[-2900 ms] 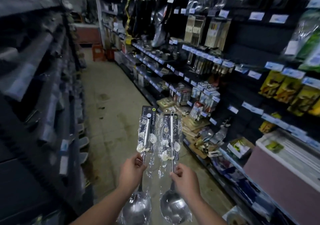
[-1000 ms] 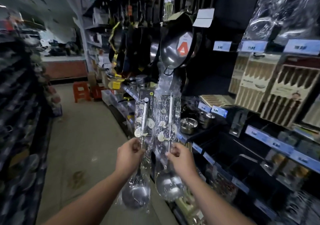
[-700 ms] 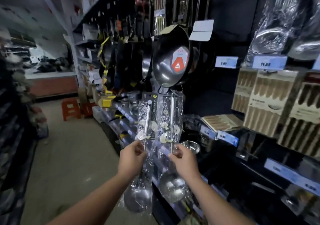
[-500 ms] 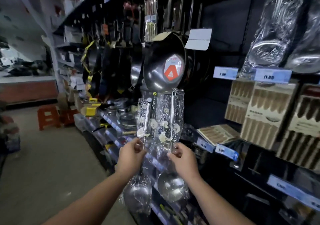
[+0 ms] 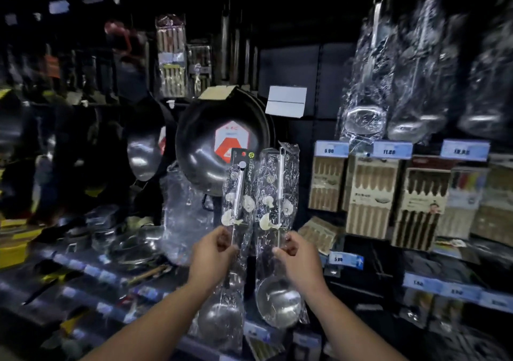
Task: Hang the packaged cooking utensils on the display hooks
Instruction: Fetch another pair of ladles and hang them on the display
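I have two packaged ladles upright side by side, near the camera, in front of the shelf wall (image 5: 288,63). The left hand (image 5: 213,252) pinches the left ladle (image 5: 236,194) by its handle through the clear wrap, fingers curled. The right hand (image 5: 298,258) grips the right ladle (image 5: 279,194) the same way. Both bowls hang below the hands (the left pack carries a dark header card). A dark wok (image 5: 205,144) hangs just behind. Far right, wrapped ladles (image 5: 366,105) hang above chopstick packs (image 5: 372,194).
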Tool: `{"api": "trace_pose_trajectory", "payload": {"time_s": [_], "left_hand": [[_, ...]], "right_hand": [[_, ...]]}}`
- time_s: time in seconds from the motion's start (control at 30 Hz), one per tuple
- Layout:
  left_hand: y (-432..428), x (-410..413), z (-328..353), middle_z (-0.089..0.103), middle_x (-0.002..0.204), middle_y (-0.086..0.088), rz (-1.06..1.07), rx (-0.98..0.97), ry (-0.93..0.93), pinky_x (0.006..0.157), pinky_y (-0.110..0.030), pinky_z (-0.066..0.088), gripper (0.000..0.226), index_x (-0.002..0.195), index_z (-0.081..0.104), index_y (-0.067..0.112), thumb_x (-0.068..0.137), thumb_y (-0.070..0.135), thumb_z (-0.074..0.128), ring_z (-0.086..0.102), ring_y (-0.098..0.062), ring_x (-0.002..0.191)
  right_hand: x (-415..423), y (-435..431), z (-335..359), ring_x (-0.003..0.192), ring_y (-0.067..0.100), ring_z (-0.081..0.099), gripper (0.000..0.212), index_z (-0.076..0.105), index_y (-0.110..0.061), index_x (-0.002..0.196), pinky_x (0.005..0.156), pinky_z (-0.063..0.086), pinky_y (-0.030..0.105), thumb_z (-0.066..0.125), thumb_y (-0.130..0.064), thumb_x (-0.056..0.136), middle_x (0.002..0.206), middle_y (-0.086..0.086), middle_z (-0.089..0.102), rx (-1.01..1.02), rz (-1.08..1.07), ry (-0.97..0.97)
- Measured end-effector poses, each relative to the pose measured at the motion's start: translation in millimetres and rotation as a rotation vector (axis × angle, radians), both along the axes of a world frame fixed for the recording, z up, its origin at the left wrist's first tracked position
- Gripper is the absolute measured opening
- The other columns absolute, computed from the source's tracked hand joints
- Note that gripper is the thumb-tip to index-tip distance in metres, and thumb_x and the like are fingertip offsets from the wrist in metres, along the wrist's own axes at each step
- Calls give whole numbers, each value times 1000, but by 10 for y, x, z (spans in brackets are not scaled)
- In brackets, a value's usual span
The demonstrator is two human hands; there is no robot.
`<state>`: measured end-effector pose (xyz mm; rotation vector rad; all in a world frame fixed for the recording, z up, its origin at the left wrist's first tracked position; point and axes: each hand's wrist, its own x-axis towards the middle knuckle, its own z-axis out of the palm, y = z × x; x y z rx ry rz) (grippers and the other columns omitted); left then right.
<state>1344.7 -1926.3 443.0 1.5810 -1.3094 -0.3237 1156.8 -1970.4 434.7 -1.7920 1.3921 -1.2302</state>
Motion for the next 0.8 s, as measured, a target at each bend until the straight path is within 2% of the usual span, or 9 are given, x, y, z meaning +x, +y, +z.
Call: {"api": "trace_pose_trajectory", "payload": {"time_s": [0.07, 0.1, 0.17, 0.27, 0.47, 0.53, 0.6, 0.73, 0.8], "left_hand": [[-24, 60, 88, 69, 78, 2, -51, -15, -29, 61, -22, 46, 15, 83, 61, 18, 85, 14, 76, 66, -16, 76], [-43, 74, 123, 69, 78, 2, -77, -23, -36, 63, -24, 49, 15, 82, 62, 18, 85, 14, 76, 66, -17, 76], [-68, 54, 197, 69, 79, 1, -125, -29, -30, 66, -26, 53, 15, 82, 62, 17, 84, 14, 77, 67, -17, 78], [-90, -72, 318, 67, 77, 4, -183, -73, -20, 62, -23, 48, 19, 80, 61, 21, 83, 15, 78, 65, -13, 76], [-154, -534, 604, 68, 75, 4, -283, -147, 9, 66, -29, 54, 20, 78, 61, 21, 81, 16, 80, 66, -15, 76], [-189, -724, 709, 67, 73, 3, -330, -172, 2, 64, -27, 51, 21, 76, 61, 22, 81, 15, 80, 66, -15, 74], [-239, -923, 819, 67, 72, 2, -373, -188, -2, 61, -23, 48, 21, 76, 60, 22, 81, 15, 80, 65, -15, 72], [-351, -1385, 1084, 68, 72, -1, -418, -239, -25, 60, -20, 46, 18, 79, 63, 21, 82, 17, 80, 65, -14, 70], [-419, -1648, 1247, 66, 71, -1, -435, -257, -17, 59, -20, 44, 18, 80, 63, 20, 82, 16, 79, 61, -13, 66]], "right_hand": [[31, 82, 79, 89, 10, 60, 40, 61, -15, 128, 84, 54, 30, 73, -21, 90, 89, -17, 57, -21, -49, -15], [34, 127, 118, 86, 5, 58, 43, 60, -18, 130, 77, 50, 21, 73, -20, 90, 89, -19, 55, -33, -67, -18], [5, 218, 189, 81, -2, 55, 37, 59, -28, 124, 66, 41, 12, 73, -20, 90, 88, -20, 56, -48, -90, -12], [-106, 319, 315, 85, 10, 65, 15, 61, -25, 96, 69, 47, 17, 74, -23, 88, 90, -10, 67, -73, -160, 1], [-568, 447, 672, 79, 16, 69, 12, 62, -21, 89, 70, 62, 33, 73, -19, 88, 87, -1, 67, -106, -277, 7], [-768, 450, 818, 76, 14, 67, 14, 63, -19, 98, 66, 60, 28, 73, -18, 89, 88, -1, 66, -120, -319, 6], [-982, 438, 963, 72, 12, 64, 27, 63, -19, 114, 60, 53, 21, 73, -18, 89, 89, -1, 67, -145, -345, -21], [-1469, 360, 1259, 78, 17, 69, 42, 61, -16, 127, 74, 61, 31, 74, -17, 88, 88, 1, 68, -185, -384, -54], [-1754, 300, 1423, 78, 16, 67, 44, 58, -17, 130, 72, 60, 31, 73, -18, 88, 90, 1, 68, -209, -403, -49]]}}
